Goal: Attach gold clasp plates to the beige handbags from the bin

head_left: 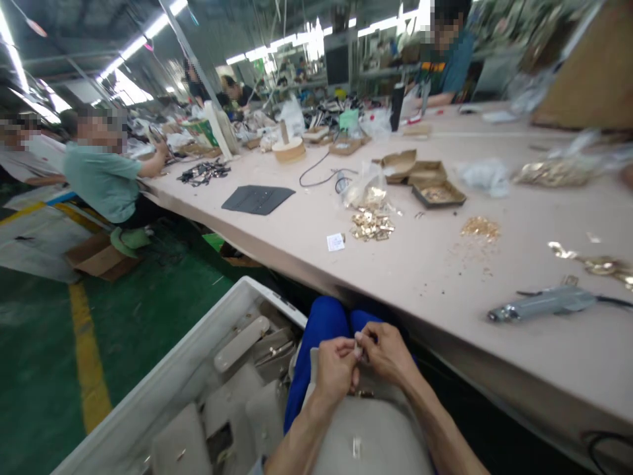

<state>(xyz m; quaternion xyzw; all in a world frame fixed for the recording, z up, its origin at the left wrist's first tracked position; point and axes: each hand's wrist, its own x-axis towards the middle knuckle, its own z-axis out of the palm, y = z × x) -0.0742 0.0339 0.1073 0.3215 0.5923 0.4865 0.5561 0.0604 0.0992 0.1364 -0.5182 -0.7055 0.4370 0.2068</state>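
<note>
On the far left, a worker in a green shirt [101, 171] is sitting by the long table [306, 227]. Next, a white bin [173, 363] is holding lots of beige bags [178, 432]. The left hand [336, 373] is curling its fingers in above the lap. One beige bag [378, 429] is lying across the blue trousers [321, 323], under both hands. It is looking light and a bit soft, but firm enough to keep its shape. I am guessing its smooth skin is slippery and easy to scratch, so its wide sides are seeming best to hold, away from the shiny clasp [357, 447]. Gold bits [373, 224] are lying on the table. The right hand [388, 353] is bending its fingers, and its tips are touching the left ones; I cannot tell if either hand is pinching something. A grey power tool [544, 303] is lying far right.
</note>
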